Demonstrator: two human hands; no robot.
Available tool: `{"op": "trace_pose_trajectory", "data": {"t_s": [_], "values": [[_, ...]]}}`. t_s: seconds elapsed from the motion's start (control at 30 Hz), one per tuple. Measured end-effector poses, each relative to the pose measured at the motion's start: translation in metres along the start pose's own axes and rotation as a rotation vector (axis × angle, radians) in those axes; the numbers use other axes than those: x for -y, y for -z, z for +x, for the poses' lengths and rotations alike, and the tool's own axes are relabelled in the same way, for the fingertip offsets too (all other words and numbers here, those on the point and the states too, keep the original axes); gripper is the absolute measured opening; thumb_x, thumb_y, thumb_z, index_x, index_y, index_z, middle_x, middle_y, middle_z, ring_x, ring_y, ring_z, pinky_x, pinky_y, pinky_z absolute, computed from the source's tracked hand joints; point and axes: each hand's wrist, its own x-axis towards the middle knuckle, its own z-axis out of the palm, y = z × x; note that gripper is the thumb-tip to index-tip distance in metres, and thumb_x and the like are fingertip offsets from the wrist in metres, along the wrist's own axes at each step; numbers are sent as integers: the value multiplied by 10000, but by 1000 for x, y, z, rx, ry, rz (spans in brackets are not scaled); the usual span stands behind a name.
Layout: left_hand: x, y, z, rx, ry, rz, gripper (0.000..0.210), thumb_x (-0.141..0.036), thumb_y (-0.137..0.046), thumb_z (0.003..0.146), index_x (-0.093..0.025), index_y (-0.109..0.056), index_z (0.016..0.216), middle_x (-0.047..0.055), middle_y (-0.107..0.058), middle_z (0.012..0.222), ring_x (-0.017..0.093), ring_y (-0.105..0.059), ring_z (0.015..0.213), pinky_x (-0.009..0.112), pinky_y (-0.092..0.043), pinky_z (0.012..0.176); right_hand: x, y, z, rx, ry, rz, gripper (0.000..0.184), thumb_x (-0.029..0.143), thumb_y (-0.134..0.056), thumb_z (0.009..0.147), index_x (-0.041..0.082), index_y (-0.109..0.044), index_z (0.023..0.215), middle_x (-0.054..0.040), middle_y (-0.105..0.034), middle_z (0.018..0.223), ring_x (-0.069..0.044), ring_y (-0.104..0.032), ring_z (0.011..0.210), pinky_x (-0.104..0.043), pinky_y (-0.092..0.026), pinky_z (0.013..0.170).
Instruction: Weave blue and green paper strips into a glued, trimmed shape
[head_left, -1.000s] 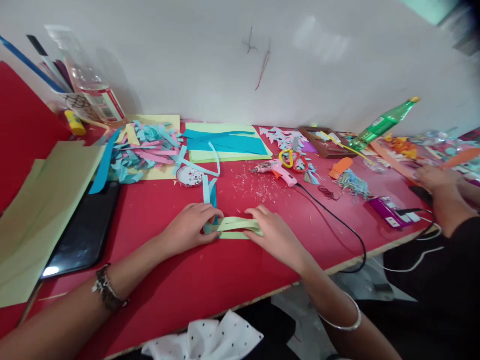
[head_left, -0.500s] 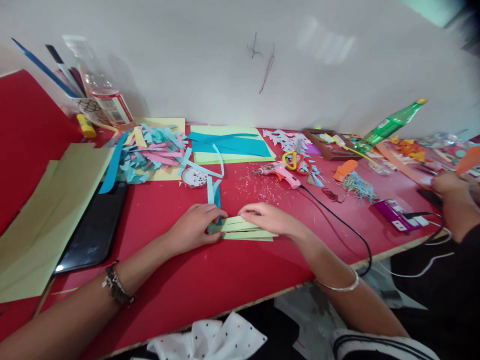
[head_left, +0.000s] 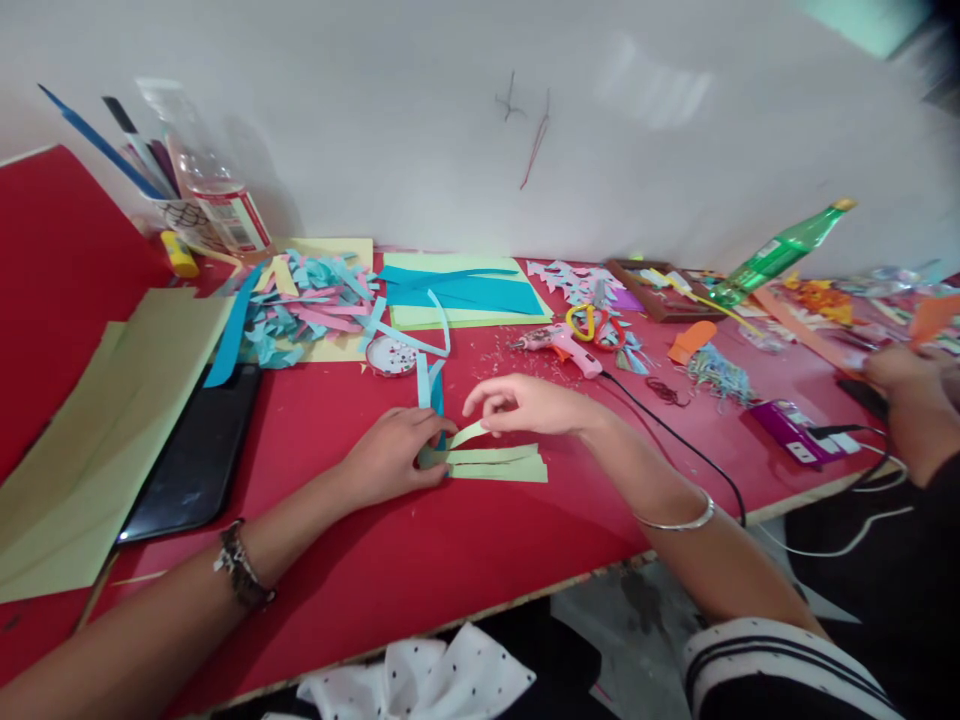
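Several pale green paper strips lie on the red table, fanned toward the right. My left hand pins their left ends, with thumb and fingers closed around them. One strip is raised and curves upward into my right hand, which pinches it between thumb and fingers. Just beyond my left hand, blue paper strips stretch away from me, partly hidden by the fingers. A round clear-rimmed piece with small specks sits behind them.
Behind my right hand lies a pink glue gun, its black cord running over the table edge. Scissors, a paper-scrap heap, a phone and a tilted green bottle are around. A co-worker's hand is at right.
My right hand has risen and moved slightly away from me, lifting one pale green strip off the others. My left hand stays on the strips' left ends.
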Motion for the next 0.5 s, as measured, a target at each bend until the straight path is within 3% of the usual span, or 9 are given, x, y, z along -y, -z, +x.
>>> {"op": "trace_pose_trajectory", "data": {"t_s": [0.2,0.33,0.5], "values": [[-7,0,4,-35,64,63,255,-370,-426,829,-153,-556,795,30,-563,671,162,-519,621,252,-359,573,19,-25,11,-145,151,52,177,170,-490,761,154,-540,931,15,-571,701,-95,-549,663,-214,-419,630],[-8,-2,7,-63,104,75,238,-259,-361,845,-139,-566,836,52,-592,670,171,-538,601,257,-361,558,20,-39,10,-204,188,46,191,194,-474,793,174,-517,978,12,-571,745,-102,-554,699,-226,-431,668],[-6,-3,7,-59,104,-45,284,-225,-322,861,-165,-599,850,54,-637,807,172,-583,748,259,-408,669,11,-51,-23,-556,205,-347,128,292,-492,823,181,-505,885,-20,-562,814,-135,-529,786,-262,-409,734]]}}
